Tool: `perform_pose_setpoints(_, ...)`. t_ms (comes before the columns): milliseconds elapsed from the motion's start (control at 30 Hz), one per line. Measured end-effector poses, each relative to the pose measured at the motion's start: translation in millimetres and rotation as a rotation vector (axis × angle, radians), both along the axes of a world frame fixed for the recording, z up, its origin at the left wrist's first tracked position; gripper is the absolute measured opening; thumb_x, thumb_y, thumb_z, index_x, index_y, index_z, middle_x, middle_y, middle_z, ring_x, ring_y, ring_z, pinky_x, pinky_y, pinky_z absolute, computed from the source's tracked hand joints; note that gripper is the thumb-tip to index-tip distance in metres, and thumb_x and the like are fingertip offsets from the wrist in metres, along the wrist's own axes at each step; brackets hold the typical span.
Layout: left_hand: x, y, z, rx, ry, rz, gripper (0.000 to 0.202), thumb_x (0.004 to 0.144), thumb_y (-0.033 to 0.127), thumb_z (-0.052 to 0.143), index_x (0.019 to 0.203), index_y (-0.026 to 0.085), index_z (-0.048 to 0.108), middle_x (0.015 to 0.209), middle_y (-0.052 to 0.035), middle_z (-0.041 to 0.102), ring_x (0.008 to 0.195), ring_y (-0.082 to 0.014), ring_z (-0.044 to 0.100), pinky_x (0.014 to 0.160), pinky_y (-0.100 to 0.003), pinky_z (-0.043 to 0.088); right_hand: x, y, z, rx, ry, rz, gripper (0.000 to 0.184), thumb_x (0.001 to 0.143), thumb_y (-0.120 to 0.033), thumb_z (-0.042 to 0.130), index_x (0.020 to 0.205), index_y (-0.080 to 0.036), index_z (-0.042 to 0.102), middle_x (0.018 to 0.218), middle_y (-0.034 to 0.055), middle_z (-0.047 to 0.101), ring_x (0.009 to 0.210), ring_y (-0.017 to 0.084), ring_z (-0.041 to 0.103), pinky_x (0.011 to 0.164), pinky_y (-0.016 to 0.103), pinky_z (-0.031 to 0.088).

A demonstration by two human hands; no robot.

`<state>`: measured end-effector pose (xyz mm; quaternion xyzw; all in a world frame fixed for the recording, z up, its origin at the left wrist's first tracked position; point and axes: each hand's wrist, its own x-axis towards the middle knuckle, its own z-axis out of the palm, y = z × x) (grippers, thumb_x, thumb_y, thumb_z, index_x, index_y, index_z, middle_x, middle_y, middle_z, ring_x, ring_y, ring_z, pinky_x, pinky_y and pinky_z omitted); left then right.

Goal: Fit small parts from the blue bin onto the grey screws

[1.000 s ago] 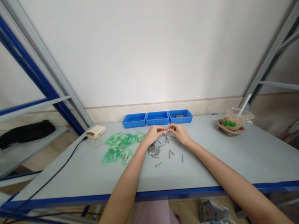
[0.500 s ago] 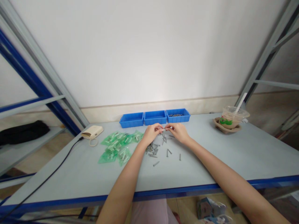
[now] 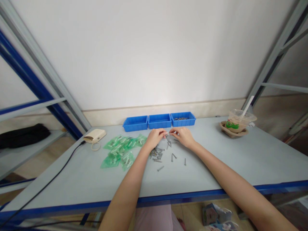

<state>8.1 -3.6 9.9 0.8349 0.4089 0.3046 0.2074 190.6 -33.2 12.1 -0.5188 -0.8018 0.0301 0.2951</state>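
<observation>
My left hand point(image 3: 155, 138) and my right hand point(image 3: 183, 136) meet fingertip to fingertip over the table, each closed in a pinch. Between them shows a small whitish piece point(image 3: 168, 133), too small to make out its kind. Just beneath the fingers lie several loose screws point(image 3: 169, 143). A denser pile of screws point(image 3: 157, 154) sits beside my left wrist, partly hidden by it. Single screws point(image 3: 185, 161) are scattered nearer the front. Left of my left forearm are several green plastic bags point(image 3: 117, 149) holding white pieces and metal parts.
Three blue bins stand behind my hands; the right bin point(image 3: 183, 123) contains small metal parts. A drink cup point(image 3: 237, 123) with a straw rests in a cardboard holder at the right. At the left lie a cream-coloured device point(image 3: 95, 135) and a black cable point(image 3: 60, 173).
My left fingers have shifted slightly around the whitish piece, and less of it shows. My right hand stays nearly still. The screws, bags and bins have not moved.
</observation>
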Motion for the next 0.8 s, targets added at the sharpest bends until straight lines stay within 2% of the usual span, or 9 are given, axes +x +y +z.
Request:
perform_pose_setpoints(200,2.0,-3.2,-1.0,-0.04,0.003,-0.029,0.023,0.084,0.036,0.048,0.09,0.018,0.061,0.067,0.0014,0.066,0.059,-0.0125,0.056,0.059,-0.02,0.038,0.7,1.0,-0.3,-0.024,-0.047,-0.035,0.024,0.089,-0.03,0.045,0.083,-0.023,0.068,0.077,0.0014,0.07,0.069,0.015,0.06,0.059,0.023,0.031)
perform_pose_setpoints(333,2.3,-2.6,-1.4,-0.032,0.009,-0.043,0.026,0.088,0.031,0.038,0.078,0.018,0.059,0.063,0.0015,0.065,0.056,-0.0117,0.055,0.059,-0.02,0.038,-0.2,0.7,-1.2,-0.051,-0.012,0.005,0.022,0.089,-0.031,0.044,0.091,-0.024,0.066,0.077,0.0,0.069,0.07,0.015,0.061,0.06,0.023,0.032)
perform_pose_setpoints(433,2.6,-2.4,-1.5,-0.039,0.017,-0.027,0.031,0.089,0.033,0.035,0.074,0.017,0.058,0.06,0.0012,0.063,0.056,-0.0121,0.055,0.06,-0.021,0.039,-0.2,0.4,-1.0,-0.03,0.026,0.03,0.018,0.087,-0.031,0.049,0.095,-0.024,0.064,0.082,-0.0007,0.069,0.071,0.014,0.06,0.062,0.022,0.033)
perform_pose_setpoints(533,3.1,-3.0,-1.4,-0.031,0.006,-0.015,0.028,0.088,0.037,0.038,0.083,0.019,0.058,0.061,0.0022,0.063,0.056,-0.0122,0.056,0.06,-0.021,0.039,0.4,0.6,-0.5,-0.007,0.045,0.039,0.017,0.087,-0.028,0.048,0.091,-0.023,0.064,0.082,-0.0009,0.069,0.07,0.013,0.059,0.062,0.022,0.033)
perform_pose_setpoints(633,3.2,-3.3,-1.1,-0.014,-0.003,-0.006,0.022,0.087,0.034,0.039,0.091,0.02,0.056,0.061,0.0037,0.063,0.054,-0.0116,0.055,0.059,-0.021,0.039,0.8,0.9,-0.2,-0.011,0.042,0.04,0.02,0.089,-0.025,0.045,0.088,-0.022,0.064,0.079,-0.0006,0.069,0.069,0.013,0.059,0.062,0.022,0.032)
perform_pose_setpoints(800,2.6,-3.4,-0.3,0.004,0.003,-0.009,0.024,0.088,0.03,0.036,0.082,0.019,0.056,0.059,0.0031,0.062,0.054,-0.0114,0.054,0.059,-0.02,0.038,-0.3,-0.5,0.6,-0.038,0.071,0.05,0.018,0.088,-0.029,0.047,0.096,-0.023,0.062,0.079,-0.001,0.069,0.065,0.013,0.058,0.061,0.022,0.033)
